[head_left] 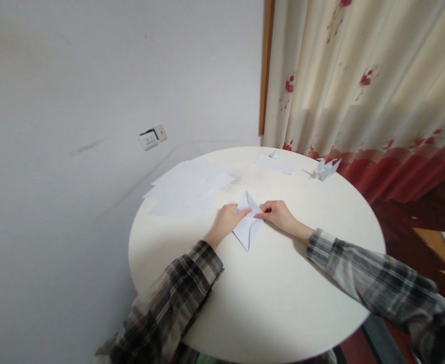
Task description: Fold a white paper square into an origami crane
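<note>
A pale wall [93,76] stands to the left of the counter and behind it, and a cream curtain [340,76] with red flowers hangs beyond its far right side. The round white counter [275,293] itself comes next in size. Plaid sleeves [173,293] reach in over its near left and right. Loose white sheets [188,182] overlap across the counter's far left part. A folded paper [246,230], a diamond with a crease down its length, lies near the counter's middle. The left hand [228,220] has its grip on the diamond's left side, thumb laid over the top; the right hand [281,215] has a narrow grip, pinching the right edge. A flat sheet [281,165] lies by the counter's far rim, and a paper crane [324,171] stands near its far right rim. A socket [148,141] sits on the wall beyond the counter's far left. Smallest, a little folded piece [274,154] rests at the counter's far rim.
</note>
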`<state>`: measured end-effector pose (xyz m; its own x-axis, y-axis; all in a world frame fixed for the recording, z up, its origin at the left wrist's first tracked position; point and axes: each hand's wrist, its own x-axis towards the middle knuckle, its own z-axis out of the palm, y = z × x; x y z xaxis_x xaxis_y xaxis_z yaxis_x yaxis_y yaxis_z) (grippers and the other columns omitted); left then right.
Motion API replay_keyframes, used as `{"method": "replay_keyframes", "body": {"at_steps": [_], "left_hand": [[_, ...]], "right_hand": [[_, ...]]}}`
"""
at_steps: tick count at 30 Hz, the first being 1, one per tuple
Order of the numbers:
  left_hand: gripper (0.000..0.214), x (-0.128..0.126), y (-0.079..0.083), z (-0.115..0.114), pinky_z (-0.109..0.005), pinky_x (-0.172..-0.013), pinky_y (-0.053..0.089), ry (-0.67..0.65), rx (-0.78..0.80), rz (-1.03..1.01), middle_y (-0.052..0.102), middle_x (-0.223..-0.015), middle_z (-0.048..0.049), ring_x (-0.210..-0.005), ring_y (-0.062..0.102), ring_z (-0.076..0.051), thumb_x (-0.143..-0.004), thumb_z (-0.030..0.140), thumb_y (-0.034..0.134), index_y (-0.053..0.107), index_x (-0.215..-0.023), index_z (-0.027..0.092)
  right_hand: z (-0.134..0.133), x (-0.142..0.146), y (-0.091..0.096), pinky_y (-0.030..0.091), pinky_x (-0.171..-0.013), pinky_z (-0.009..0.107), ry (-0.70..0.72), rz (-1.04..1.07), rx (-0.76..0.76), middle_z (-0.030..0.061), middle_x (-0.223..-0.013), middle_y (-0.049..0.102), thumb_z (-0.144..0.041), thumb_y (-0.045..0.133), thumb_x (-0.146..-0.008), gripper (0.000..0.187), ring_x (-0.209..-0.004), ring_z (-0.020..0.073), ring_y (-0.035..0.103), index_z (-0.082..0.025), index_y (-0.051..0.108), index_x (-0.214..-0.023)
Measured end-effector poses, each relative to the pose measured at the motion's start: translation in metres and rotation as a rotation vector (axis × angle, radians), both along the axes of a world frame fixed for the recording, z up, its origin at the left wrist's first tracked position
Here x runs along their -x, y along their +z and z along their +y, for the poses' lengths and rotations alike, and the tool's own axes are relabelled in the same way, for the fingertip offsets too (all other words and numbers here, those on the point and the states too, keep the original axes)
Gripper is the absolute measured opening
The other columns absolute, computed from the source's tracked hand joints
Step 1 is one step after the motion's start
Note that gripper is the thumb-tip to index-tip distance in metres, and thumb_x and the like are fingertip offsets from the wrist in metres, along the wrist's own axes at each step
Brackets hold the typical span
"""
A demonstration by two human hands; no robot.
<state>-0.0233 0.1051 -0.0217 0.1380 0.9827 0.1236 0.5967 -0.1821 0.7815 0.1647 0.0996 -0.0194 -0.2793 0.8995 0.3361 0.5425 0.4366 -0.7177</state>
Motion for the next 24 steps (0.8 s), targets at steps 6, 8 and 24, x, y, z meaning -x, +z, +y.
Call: {"method": "replay_keyframes", "body": {"at_steps": [6, 8, 24], "left_hand": [[0.039, -0.0004, 0.0022, -0.0011, -0.021, -0.047, 0.036, 0.006, 0.016, -0.004, 0.065, -0.064, -0.0066, -0.061, 0.058, -0.017, -0.069, 0.047, 0.062, 0.067, -0.073, 0.009], [0.039, -0.0005, 0.0028, -0.0010, -0.021, -0.047, 0.036, 0.004, 0.018, -0.004, 0.065, -0.064, -0.0062, -0.061, 0.057, -0.016, -0.069, 0.047, 0.062, 0.067, -0.072, 0.008], [0.038, -0.0029, 0.0100, -0.0023, -0.020, -0.046, 0.032, -0.103, 0.018, -0.158, 0.060, -0.062, -0.0003, -0.057, 0.052, -0.013, -0.065, 0.047, 0.064, 0.068, -0.071, 0.010]], "right_hand": [[-0.0004, 0.0000, -0.0006, 0.035, -0.052, 0.022, -0.004, -0.006, -0.017, -0.0003, -0.058, 0.061, -0.034, 0.068, -0.068, 0.022, -0.052, 0.0101, 0.049, -0.015, 0.063, -0.057], [-0.0006, 0.0000, -0.0002, 0.035, -0.052, 0.022, -0.010, -0.007, -0.015, -0.0002, -0.058, 0.061, -0.033, 0.068, -0.068, 0.021, -0.052, 0.0102, 0.049, -0.015, 0.063, -0.058], [0.0025, -0.0042, -0.0041, 0.038, -0.058, 0.022, 0.071, -0.002, -0.019, 0.0017, -0.066, 0.062, -0.027, 0.064, -0.073, 0.015, -0.059, 0.0115, 0.052, -0.015, 0.064, -0.064]]}}
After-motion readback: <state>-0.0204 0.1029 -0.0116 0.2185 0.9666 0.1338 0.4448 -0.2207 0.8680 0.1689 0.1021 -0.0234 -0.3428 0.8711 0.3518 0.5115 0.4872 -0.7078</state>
